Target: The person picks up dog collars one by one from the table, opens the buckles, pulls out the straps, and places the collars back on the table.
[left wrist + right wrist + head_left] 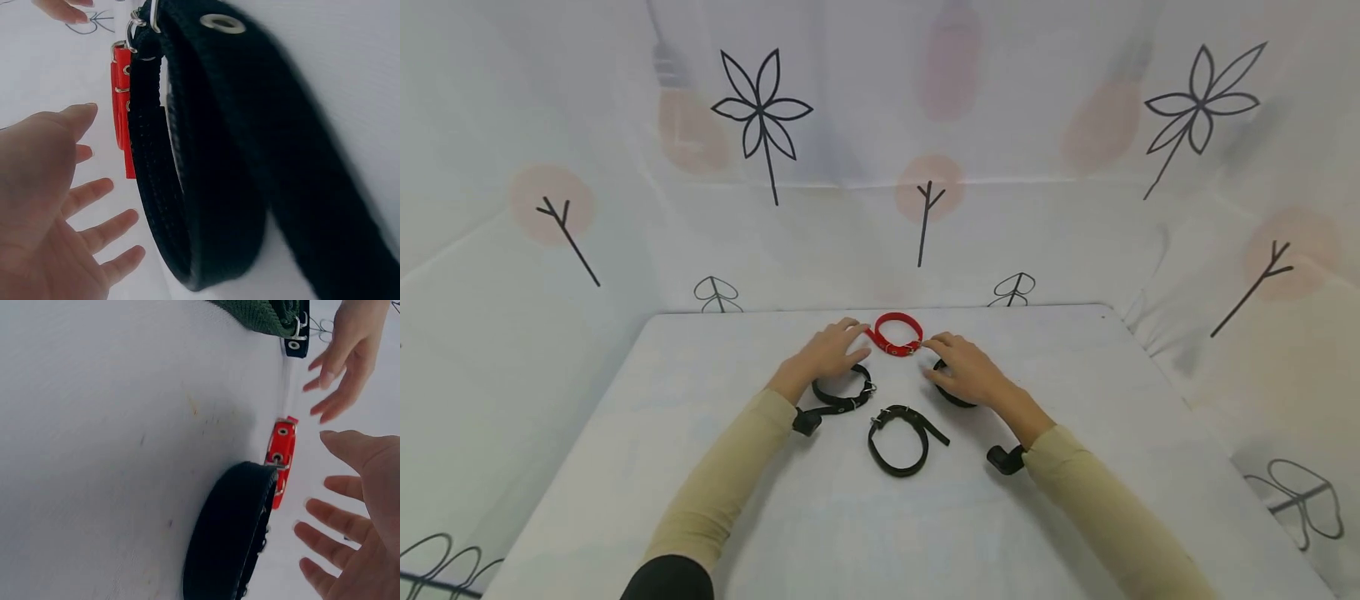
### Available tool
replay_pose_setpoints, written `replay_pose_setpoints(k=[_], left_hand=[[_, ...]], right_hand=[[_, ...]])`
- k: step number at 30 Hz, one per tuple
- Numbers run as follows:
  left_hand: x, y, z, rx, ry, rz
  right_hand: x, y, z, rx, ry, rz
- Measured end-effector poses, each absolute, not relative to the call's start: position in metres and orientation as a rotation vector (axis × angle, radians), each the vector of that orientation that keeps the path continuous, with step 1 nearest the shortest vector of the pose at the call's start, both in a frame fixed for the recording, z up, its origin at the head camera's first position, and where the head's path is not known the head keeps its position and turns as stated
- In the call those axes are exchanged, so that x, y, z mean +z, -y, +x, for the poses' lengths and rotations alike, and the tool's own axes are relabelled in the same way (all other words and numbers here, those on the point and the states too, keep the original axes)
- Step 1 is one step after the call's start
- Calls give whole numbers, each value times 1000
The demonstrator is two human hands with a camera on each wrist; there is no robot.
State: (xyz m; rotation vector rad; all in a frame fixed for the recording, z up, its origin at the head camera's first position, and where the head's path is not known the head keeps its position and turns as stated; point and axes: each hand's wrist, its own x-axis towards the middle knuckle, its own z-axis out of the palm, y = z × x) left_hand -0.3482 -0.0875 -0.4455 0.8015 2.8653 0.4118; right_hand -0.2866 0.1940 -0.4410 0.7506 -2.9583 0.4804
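Observation:
A red buckled collar (891,348) lies in a ring at the far middle of the table. My left hand (827,350) reaches toward its left side, over a black collar (842,407); the left wrist view shows spread fingers (100,234) gripping nothing. On the other side hovers my right hand (966,369), fingertips close to the red collar's right edge; contact cannot be judged. Beneath that hand a second black collar (953,400) is partly hidden. Nearest me sits a dark green collar (901,472), its strap end pointing right.
The white table (662,467) ends at a back edge just behind the red collar. A printed white curtain (850,242) hangs behind and along the sides. Small black wrist cameras (1006,459) sit under both forearms.

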Motion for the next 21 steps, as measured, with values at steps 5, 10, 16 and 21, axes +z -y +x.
replay_pose_setpoints(k=[5, 10, 16, 21], left_hand=[[-446, 80, -355, 442, -2828, 749], [-450, 74, -359, 483, -2813, 734], [-450, 70, -363, 480, -2819, 724], [-449, 64, -369, 476, -2817, 777]], right_hand=[[-441, -182, -293, 469, 2989, 713], [-443, -170, -301, 418, 3059, 665], [-444, -158, -311, 358, 3134, 652], [-442, -153, -318, 273, 3152, 661]])
